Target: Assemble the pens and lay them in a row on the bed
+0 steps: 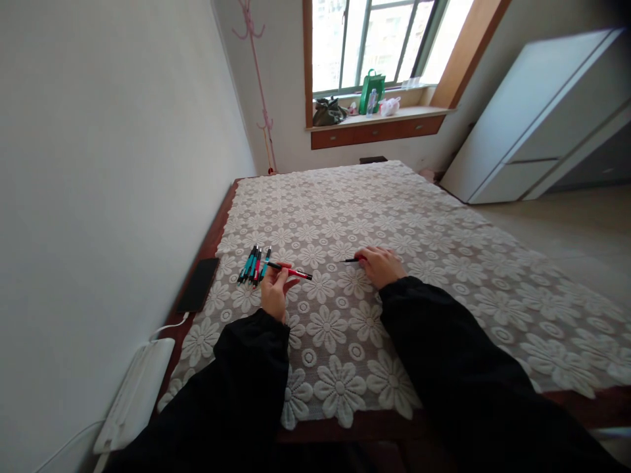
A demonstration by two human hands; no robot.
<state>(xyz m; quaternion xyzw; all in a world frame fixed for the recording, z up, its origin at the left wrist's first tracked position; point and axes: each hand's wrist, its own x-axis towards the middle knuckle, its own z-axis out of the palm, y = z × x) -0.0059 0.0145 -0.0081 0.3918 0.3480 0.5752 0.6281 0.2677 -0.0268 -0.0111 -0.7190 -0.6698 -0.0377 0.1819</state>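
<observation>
Between the thumb and fingers of my left hand is a red and black pen, held slantwise above the lace tablecloth. My right hand rests low over the cloth, closed on another pen; its black, pointed end sticks out to the left, and a bit of red shows by the fingers. Just beyond my left hand lies a group of several pens, teal and black with a red one among them. They lie side by side on the cloth.
A dark phone on a white cable lies at the table's left edge, near a white power strip by the wall. A pink coat stand is in the far corner. Bags, one a green bag, sit on the window sill; a white fridge stands right.
</observation>
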